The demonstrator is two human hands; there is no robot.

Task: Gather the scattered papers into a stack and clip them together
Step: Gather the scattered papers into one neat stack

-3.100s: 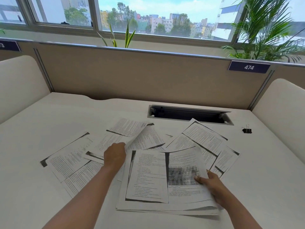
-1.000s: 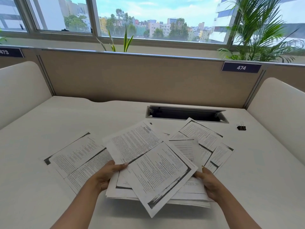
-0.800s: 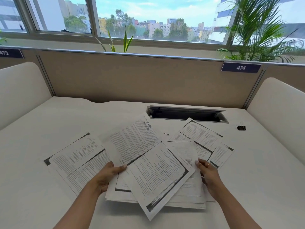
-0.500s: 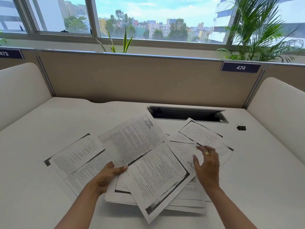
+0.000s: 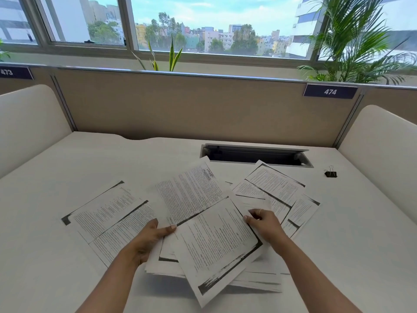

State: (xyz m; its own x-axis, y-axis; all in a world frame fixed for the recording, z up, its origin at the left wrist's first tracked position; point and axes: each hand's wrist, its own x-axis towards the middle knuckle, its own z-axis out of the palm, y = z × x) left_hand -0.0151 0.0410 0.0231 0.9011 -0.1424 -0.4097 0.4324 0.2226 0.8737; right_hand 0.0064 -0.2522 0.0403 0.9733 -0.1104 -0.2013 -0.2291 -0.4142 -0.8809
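White desk surface (image 5: 56, 177) is filling the lower frame, and at centre left two overlapping white printed paper sheets with black photocopy borders (image 5: 106, 220) are lying flat on it. Just right of them, the left hand (image 5: 146, 241) is gripping the left edge of an untidy, fanned stack of printed white papers (image 5: 214, 240), with the thumb pressing on top and the fingers tucked underneath. The stack's near edge is hanging just off the desk at lower centre and casting a shadow. At the stack's right edge the right hand (image 5: 264, 224) is curling its fingers and pinching paper; which sheet is too blurred to tell. Beyond that hand, more printed sheets (image 5: 275, 188) are lying spread at centre right, overlapping one another. Above them a dark rectangular cable slot (image 5: 255, 155) is sitting in the desk. At far right a small black binder clip (image 5: 330, 173) is resting well apart from the papers.
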